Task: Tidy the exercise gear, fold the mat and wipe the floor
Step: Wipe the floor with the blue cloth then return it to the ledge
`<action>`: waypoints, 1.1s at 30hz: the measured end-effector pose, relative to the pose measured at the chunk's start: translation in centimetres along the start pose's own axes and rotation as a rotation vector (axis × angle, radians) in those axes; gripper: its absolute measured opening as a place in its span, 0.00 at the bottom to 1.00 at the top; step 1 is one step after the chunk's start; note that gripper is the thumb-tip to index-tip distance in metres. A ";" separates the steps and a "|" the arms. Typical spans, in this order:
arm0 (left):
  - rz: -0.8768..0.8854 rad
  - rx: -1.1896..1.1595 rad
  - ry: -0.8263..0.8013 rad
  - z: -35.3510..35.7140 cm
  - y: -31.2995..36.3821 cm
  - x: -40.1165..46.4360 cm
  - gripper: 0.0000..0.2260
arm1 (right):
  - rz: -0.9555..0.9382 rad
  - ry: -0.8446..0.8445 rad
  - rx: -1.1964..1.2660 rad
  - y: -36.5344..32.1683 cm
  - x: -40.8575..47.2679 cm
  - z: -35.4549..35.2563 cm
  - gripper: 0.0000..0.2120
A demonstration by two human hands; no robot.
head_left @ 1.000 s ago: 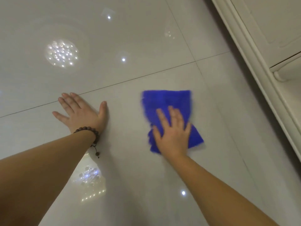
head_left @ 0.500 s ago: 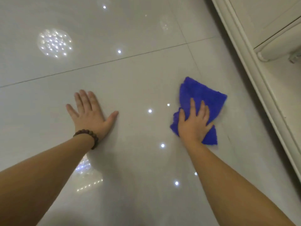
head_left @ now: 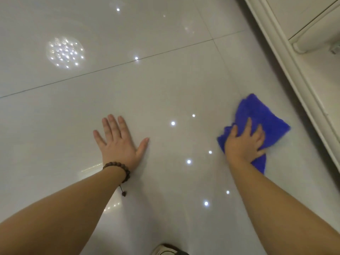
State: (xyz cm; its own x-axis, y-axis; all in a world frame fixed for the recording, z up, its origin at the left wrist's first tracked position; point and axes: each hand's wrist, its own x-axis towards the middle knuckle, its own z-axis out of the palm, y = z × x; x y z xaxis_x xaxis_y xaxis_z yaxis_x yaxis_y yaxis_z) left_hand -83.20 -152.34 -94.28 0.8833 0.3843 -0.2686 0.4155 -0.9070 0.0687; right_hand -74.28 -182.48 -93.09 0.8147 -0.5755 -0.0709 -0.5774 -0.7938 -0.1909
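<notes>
A blue cloth point(head_left: 261, 115) lies crumpled on the glossy pale tiled floor point(head_left: 165, 85) at the right, close to a cream baseboard. My right hand point(head_left: 244, 142) presses down on the cloth's near part, fingers bunched into the fabric. My left hand point(head_left: 119, 142) rests flat on the bare floor to the left, fingers spread, a brown bead bracelet point(head_left: 117, 169) on its wrist. About one hand's length of floor separates the two hands. No mat or exercise gear is in view.
A cream cabinet base with moulded trim point(head_left: 301, 85) runs diagonally along the right side. Ceiling lights reflect as bright dots on the tiles. The toe of a shoe point(head_left: 165, 250) shows at the bottom edge. Open floor stretches left and ahead.
My right hand has swept the blue cloth to the right, from the middle of the floor toward the cabinet base. My left hand stays planted flat on the tile.
</notes>
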 end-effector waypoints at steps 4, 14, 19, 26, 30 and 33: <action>0.006 0.003 0.007 -0.1 0.0 -0.1 0.44 | -1.002 -0.111 -0.152 -0.3 -7.0 1.3 0.26; 0.049 -0.256 -0.061 -1.4 -1.9 -0.4 0.45 | -0.030 -0.032 -0.021 3.4 -8.8 -0.9 0.26; -0.196 -0.113 0.068 -1.6 -10.7 -3.9 0.41 | -1.328 -0.144 -0.175 1.2 -10.7 1.1 0.27; -0.595 -0.081 -0.011 -0.9 -20.6 -7.0 0.46 | -0.073 -0.102 -0.004 -4.6 -9.9 0.5 0.27; -0.590 -0.083 -0.014 0.0 -20.9 -6.6 0.44 | -1.113 -0.074 -0.108 -8.4 -24.4 3.8 0.28; -0.603 -0.127 0.007 0.3 -21.5 -6.3 0.41 | -1.893 -0.294 -0.165 -10.3 -28.2 4.4 0.31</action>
State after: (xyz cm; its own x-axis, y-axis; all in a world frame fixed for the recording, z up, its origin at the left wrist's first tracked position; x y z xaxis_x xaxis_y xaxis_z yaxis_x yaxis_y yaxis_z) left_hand -97.79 -135.30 -94.39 0.4857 0.8247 -0.2896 0.8647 -0.5019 0.0207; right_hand -91.12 -157.23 -93.41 0.2647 0.9628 -0.0548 0.9546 -0.2697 -0.1269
